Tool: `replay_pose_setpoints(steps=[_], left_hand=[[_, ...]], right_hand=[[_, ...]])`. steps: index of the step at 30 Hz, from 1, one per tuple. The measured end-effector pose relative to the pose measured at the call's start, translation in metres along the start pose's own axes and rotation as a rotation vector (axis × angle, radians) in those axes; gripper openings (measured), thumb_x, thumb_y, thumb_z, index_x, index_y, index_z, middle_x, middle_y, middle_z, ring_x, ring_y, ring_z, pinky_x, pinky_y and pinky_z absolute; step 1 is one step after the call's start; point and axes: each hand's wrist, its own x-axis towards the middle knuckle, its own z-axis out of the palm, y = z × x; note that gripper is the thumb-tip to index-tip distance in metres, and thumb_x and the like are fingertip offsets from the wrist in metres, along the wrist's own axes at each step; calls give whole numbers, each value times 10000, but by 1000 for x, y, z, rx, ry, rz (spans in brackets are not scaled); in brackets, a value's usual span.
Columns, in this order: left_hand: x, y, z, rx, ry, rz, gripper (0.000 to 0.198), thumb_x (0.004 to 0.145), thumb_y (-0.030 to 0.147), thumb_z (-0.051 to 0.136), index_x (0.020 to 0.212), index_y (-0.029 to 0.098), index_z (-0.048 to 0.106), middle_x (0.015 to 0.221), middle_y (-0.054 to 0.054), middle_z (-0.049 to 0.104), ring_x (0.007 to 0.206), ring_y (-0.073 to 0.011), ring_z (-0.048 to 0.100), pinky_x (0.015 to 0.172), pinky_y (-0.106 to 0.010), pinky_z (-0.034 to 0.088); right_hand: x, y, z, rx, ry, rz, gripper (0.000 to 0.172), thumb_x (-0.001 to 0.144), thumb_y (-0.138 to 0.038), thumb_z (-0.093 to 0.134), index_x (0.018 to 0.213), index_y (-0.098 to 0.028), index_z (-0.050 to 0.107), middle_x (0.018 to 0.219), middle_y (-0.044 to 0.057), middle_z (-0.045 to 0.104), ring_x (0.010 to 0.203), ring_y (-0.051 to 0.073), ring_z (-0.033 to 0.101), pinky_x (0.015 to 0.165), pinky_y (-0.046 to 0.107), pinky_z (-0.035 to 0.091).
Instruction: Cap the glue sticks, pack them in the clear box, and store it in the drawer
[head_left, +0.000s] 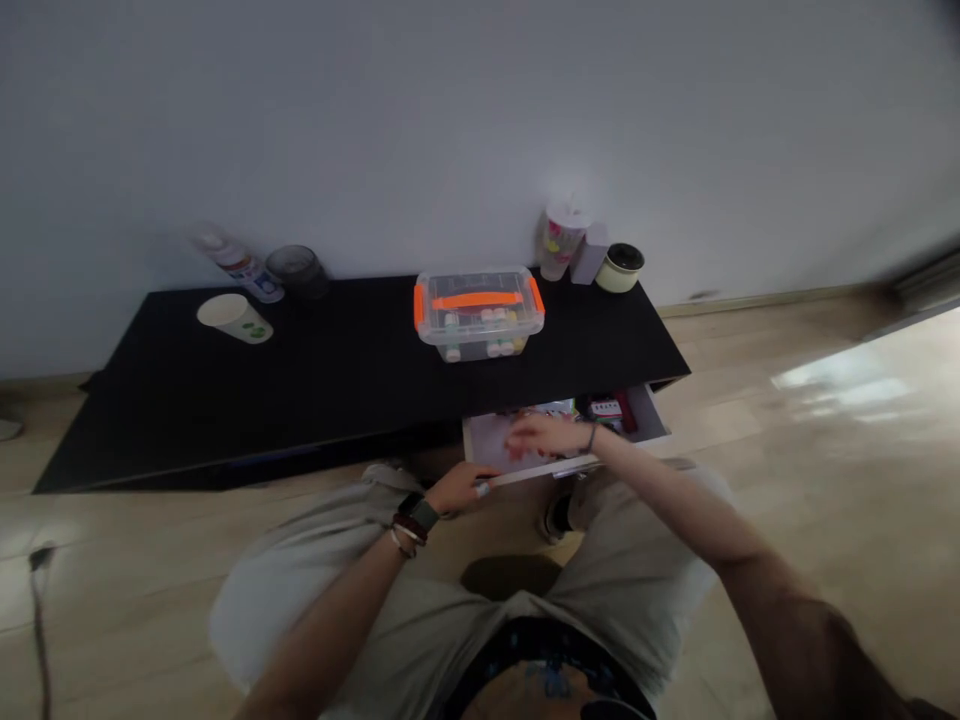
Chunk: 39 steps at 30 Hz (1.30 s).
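Observation:
I am crouched before a low black cabinet with one white drawer pulled out. My right hand reaches into the drawer, over papers and small packets; motion blur hides its fingers. My left hand, with a watch and bracelets at the wrist, rests at the drawer's front left corner, fingers curled around a small light object that I cannot make out. On the cabinet top just behind the drawer stands a clear plastic box with an orange handle and clips, holding small bottles.
A paper cup lies tipped at the top's left, near a bottle and a dark jar. At the back right stand a lidded cup, a small white box and a round tin. A cable trails on the wooden floor.

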Motion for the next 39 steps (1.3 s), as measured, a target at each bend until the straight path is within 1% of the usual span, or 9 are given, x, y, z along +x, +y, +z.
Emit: replay_pose_setpoints(steps=[2,5,7,12,16,20,28,35,39], left_hand=[[-6,-9,10,-100,35,-9,440,925,395,517,1247,163,706,1250,-83,712,1147,-248,669,990,-310,492],[-13,-18,22,-214,67,-11,494,930,446,508,1282,148,684,1281,-94,694,1163,-254,659,986,-314,497],[-16,-19,28,-259,63,-5,488,930,447,513,1287,161,681,1287,-88,691,1167,-254,657,971,-318,504],[-17,-19,34,-292,21,10,432,904,396,565,1261,193,702,1260,-78,706,1126,-251,677,953,-318,506],[-21,-16,37,-289,-14,4,445,904,400,574,1273,182,693,1210,-82,729,1077,-248,699,917,-307,514],[-25,-11,37,-272,-42,33,417,900,363,578,1253,181,705,1245,-83,710,1124,-246,683,949,-305,503],[-27,-2,32,-97,-59,38,374,911,351,573,1238,237,713,1248,-59,712,1137,-232,681,958,-296,495],[-32,9,33,104,-43,40,389,969,344,508,1299,219,671,1280,-64,695,1177,-237,661,1006,-306,467],[-32,12,36,166,-47,42,400,989,331,478,1325,201,649,1306,-77,678,1203,-244,646,1007,-321,470]], right_hand=[[12,-2,-36,12,146,-31,277,1001,-319,506,1169,-171,669,1092,62,718,963,161,676,867,304,532],[39,-9,-91,-92,605,-86,273,961,-224,505,1153,-142,682,1033,80,744,925,176,686,867,312,517],[62,-15,-118,-228,686,-108,306,944,-179,494,1190,-120,666,1102,111,733,987,205,680,910,343,510],[115,-30,-137,-532,555,-36,402,912,-110,518,1301,-126,618,1349,133,633,1261,254,569,1063,389,434],[136,-39,-136,-662,382,59,356,926,-128,522,1254,-172,655,1323,120,651,1223,259,600,998,372,475],[141,-49,-139,-748,323,114,311,946,-143,510,1219,-145,660,1257,153,674,1146,282,641,902,377,508],[113,-65,-134,-824,295,49,381,871,-250,696,1199,-68,629,1228,186,648,1113,287,629,897,352,472],[41,-63,-133,-743,271,-27,381,863,-288,699,1174,-80,629,1201,144,643,1061,256,627,857,312,428],[-2,-55,-121,-768,210,-34,385,860,-368,704,1152,-125,644,1168,120,658,1037,270,632,836,329,447]])
